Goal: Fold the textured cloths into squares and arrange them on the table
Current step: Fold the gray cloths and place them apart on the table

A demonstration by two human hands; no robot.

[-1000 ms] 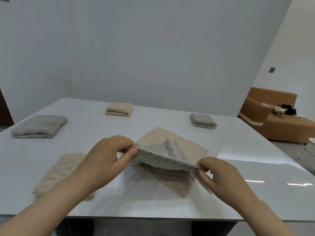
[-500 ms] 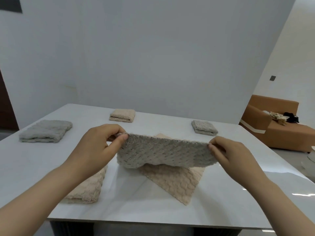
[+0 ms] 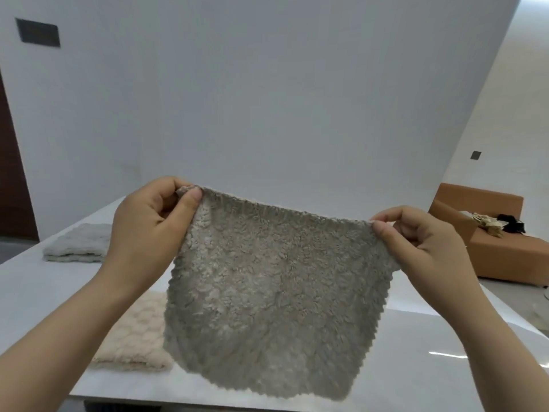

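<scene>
A glossy white rectangular table [image 3: 416,367] is seen below, and above its near part a grey, fleecy, roughly square textured cloth [image 3: 267,286] is held up in the air, fully opened and hanging flat. Its lower edge is seen against the table's near edge; whether it touches the table cannot be told. An orange-brown sofa [image 3: 505,257] is seen at the far right.

Two folded cloths are already laid on the table: a cream, bubble-textured one [image 3: 133,343] at the near left, partly hidden behind the hanging cloth, and a pale grey one [image 3: 77,243] farther back on the left.

The left hand [image 3: 148,227] is closed on the grey cloth's upper left corner, pinched between thumb and curled fingers. The right hand [image 3: 421,245] is closed on the upper right corner in the same way, so the top edge is drawn nearly taut.

The grey cloth is judged light, soft and limp, since it drapes freely with wavy side edges. Slipping is thought unlikely given the nubby pile. It is best held by its corners, so that edges can be matched when a fold is made.
</scene>
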